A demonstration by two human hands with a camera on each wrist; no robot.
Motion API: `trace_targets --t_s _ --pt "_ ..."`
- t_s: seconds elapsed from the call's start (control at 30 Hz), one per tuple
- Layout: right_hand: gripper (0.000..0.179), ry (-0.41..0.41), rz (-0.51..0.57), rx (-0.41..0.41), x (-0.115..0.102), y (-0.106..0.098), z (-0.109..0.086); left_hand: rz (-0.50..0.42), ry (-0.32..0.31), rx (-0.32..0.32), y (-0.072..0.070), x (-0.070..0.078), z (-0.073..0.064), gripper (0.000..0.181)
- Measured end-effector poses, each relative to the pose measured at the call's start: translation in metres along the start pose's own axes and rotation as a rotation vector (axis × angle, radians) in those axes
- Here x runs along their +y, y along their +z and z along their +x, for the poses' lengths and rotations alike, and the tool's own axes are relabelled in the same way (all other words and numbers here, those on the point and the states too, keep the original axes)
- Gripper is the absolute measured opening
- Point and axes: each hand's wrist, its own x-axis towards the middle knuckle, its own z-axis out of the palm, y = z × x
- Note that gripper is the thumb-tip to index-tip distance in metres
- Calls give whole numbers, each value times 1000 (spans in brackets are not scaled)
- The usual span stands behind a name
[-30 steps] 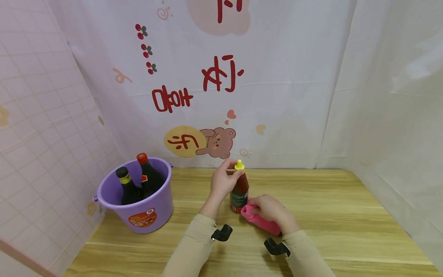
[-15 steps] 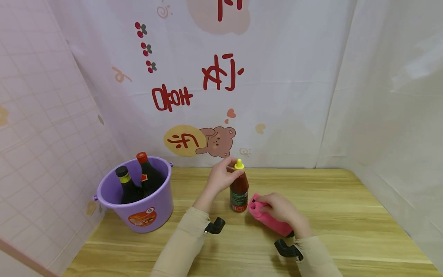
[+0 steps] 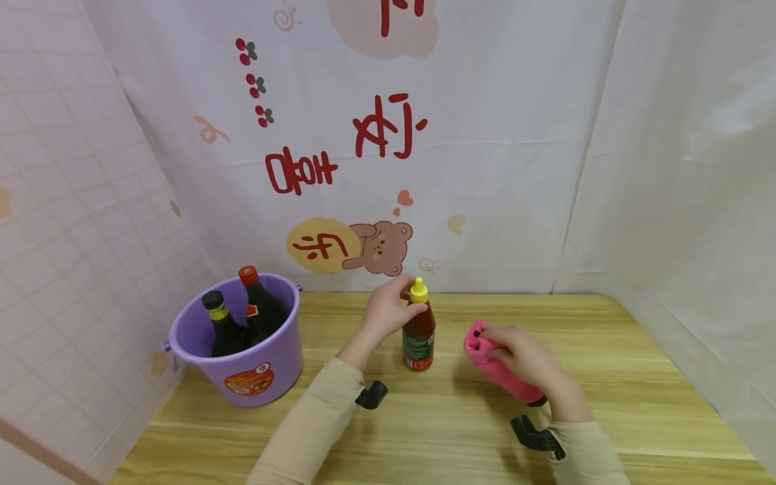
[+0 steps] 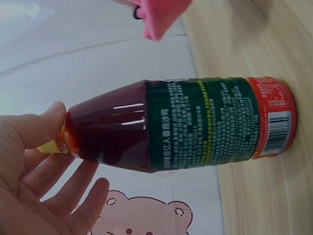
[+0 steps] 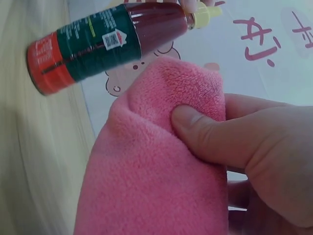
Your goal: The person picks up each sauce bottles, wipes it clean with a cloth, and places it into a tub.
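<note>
A sauce bottle [image 3: 418, 343] with dark red contents, a green and red label and a yellow nozzle cap stands upright on the wooden table. My left hand [image 3: 386, 306] pinches its neck just below the cap; the left wrist view shows the thumb [image 4: 49, 125] there and the other fingers spread behind the neck. To the bottle's right, my right hand [image 3: 524, 357] grips a folded pink plush cloth [image 5: 156, 156], thumb on its near face. Small black parts show at the cloth's ends. Cloth and bottle are apart.
On the left of the table [image 3: 424, 444] stands a purple bucket [image 3: 273, 377]. It holds two dark bottles, one black-capped [image 3: 213, 300] and one red-capped [image 3: 248, 275]. A printed white curtain [image 3: 503, 168] hangs behind the table's far edge.
My right hand has carried the pink cloth away from the bottle's base, to the right. The left hand keeps its hold on the bottle neck, and the bottle stays in place.
</note>
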Motion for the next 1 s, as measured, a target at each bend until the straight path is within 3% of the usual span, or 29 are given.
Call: trace_targets --t_s 0.33,0.63,0.83,1.0 --pt "36 5 -58 41 4 -7 -11 -59 -7 72 4 -1 -2 34" --pt "37 -30 -60 64 8 -10 -17 -79 -4 100 -1 -1 -13 38" --pt "37 -13 -75 63 9 -11 -20 -77 4 115 -14 -2 -22 41" --pt "37 -15 -72 58 9 -13 -21 -93 58 138 -39 3 -28 39"
